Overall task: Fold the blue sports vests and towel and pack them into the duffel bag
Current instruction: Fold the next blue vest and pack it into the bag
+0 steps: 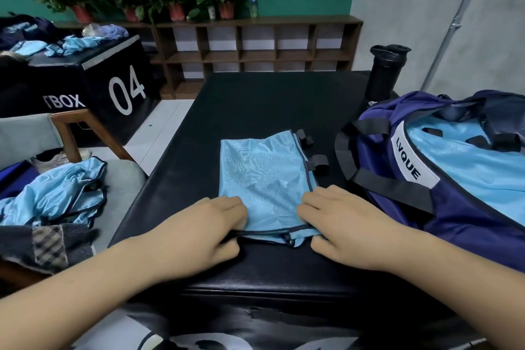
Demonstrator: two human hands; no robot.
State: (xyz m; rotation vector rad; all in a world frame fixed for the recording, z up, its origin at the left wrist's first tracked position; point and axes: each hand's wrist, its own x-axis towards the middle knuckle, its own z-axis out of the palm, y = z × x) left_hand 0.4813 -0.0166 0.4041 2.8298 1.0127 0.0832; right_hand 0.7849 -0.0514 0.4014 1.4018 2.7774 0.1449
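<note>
- Light-blue mesh sports vest (267, 179) lies folded into a flat rectangle on the black padded table (255, 99), centre, just left of the bag and not touching it.
- Dark trim runs along its right edge and near hem. Two black tabs stick out at the far right edge.
- Left grip (204, 224): fingers lie on top of the vest's near left corner and the thumb is tucked at the hem, so it pinches the hem.
- Right grip (349, 224): same at the near right corner, with fingers on the cloth and the thumb at the hem edge, pinching.
- Navy-purple fabric duffel bag (397, 207) sits on the table at right, top open, with black strap handles and a white label reading "LVQUE".
- Inside the bag is light-blue folded cloth (468, 173) of the same shine as the vest, filling the visible opening, with black tabs showing at its far end. How many pieces are in there can't be told.
- Black cylindrical bottle (387, 71) stands upright on the table's far right corner, behind the bag.
- Grey-cushioned wooden chair (122, 187) at left carries a loose heap of light-blue vests (56, 196), unfolded, with a plaid cloth (48, 241) just in front.
- Black box marked "04" (113, 85) at far left has more blue cloth on top.
</note>
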